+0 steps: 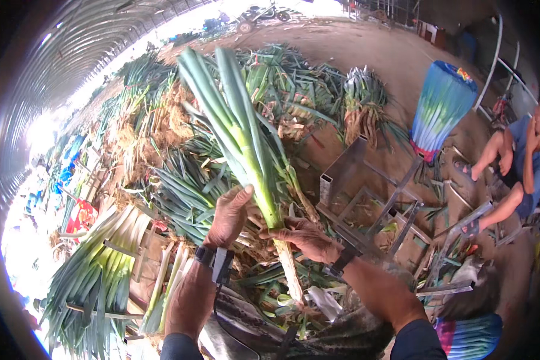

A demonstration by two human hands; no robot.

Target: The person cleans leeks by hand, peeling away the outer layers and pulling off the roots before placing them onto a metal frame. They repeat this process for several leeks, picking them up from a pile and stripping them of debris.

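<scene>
Head view shows the right hand (309,240) gripping a leek (250,159) above the lap cloth (354,339), leaf tips blurred. The left hand (230,213) touches it, fingers hidden; its grip cannot be told.

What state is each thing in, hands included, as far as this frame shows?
Left hand: thumb at the stalk's edge; grip unclear
Right hand: closed around the lower stalk
Held leek: tilted, leaves up, root end down
Leeks on the left rack: lying side by side
Blue-topped bundle: wrapped, upright
Lower-right bundle: wrapped, partly out of view
Other person: seated, hand at head
</scene>
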